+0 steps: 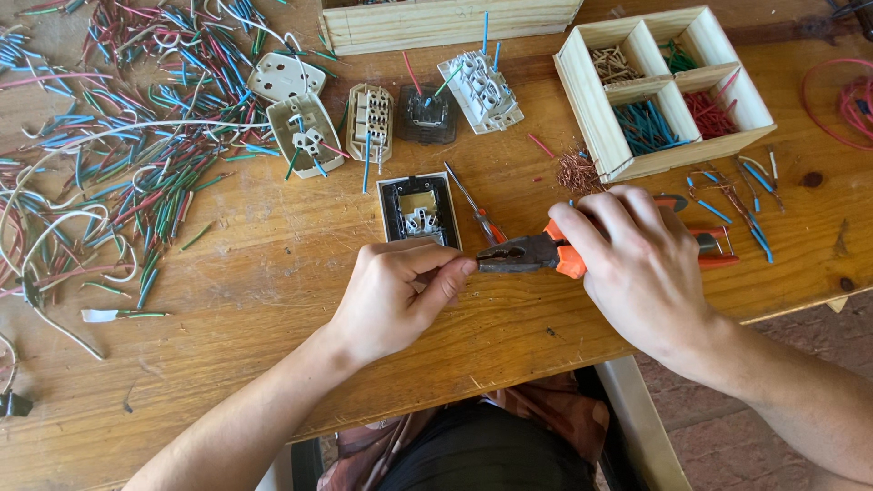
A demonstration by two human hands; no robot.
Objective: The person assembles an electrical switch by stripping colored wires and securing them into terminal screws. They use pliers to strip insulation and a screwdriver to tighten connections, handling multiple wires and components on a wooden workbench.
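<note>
Head view: right hand [637, 264] grips orange pliers [536, 252]; left hand [400, 291] perhaps pinches wire.

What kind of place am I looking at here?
Probably a home workbench for stripping electrical scrap: a wooden table strewn with cut coloured wires, dismantled wall sockets, and a wooden divided box sorting wire pieces. The right hand holds orange-handled pliers.

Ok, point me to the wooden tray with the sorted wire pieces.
The wooden compartment tray sits at the upper right of the head view, on the workbench beyond the right hand, with a small heap of copper strands at its near corner.
</note>
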